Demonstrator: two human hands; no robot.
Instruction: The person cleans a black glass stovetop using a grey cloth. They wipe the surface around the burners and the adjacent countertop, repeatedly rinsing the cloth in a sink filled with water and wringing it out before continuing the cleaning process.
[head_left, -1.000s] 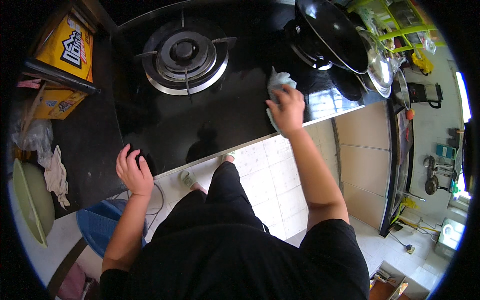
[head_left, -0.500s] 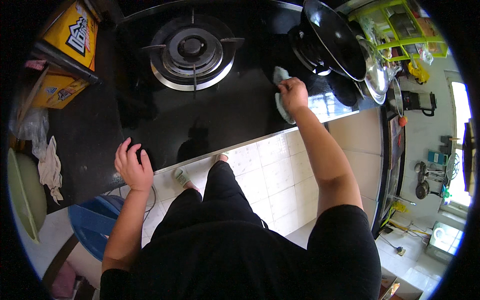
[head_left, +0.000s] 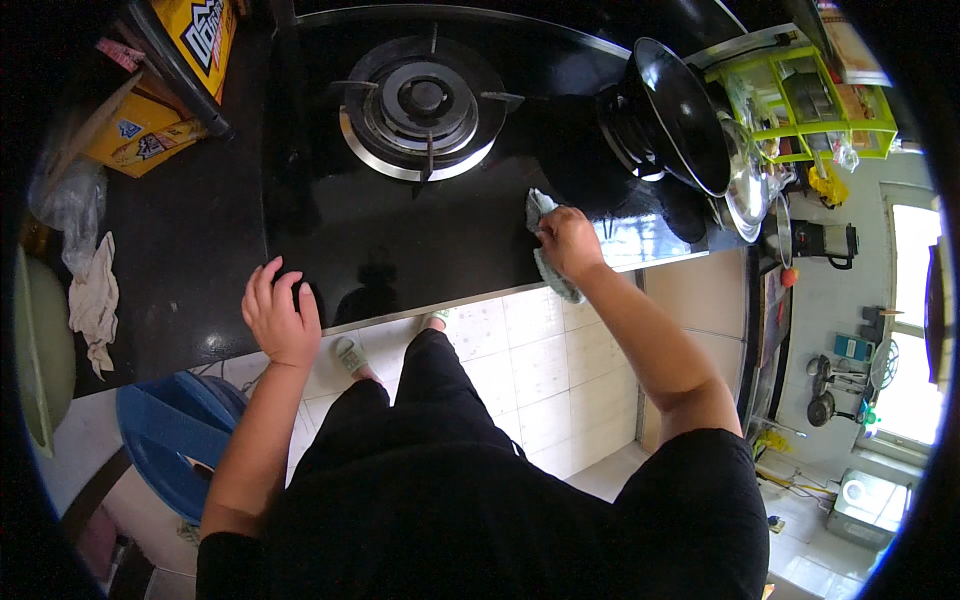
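A grey-green cloth is bunched under my right hand, whose fingers are closed on it. The cloth lies against the glossy black stove top, close to its front edge. My left hand rests at the front edge on the left, fingers spread and holding nothing. Beyond both hands is a gas burner with a round metal base and pan supports. A black wok sits tilted on the second burner, to the right of my right hand.
Yellow boxes and a crumpled pale cloth lie on the left. A blue bin stands below the counter. Behind the wok are a shiny metal lid and a lime-green rack.
My right hand has drawn the cloth toward the front edge and slightly left. The left hand stays at the counter's edge. The whole view has shifted a little.
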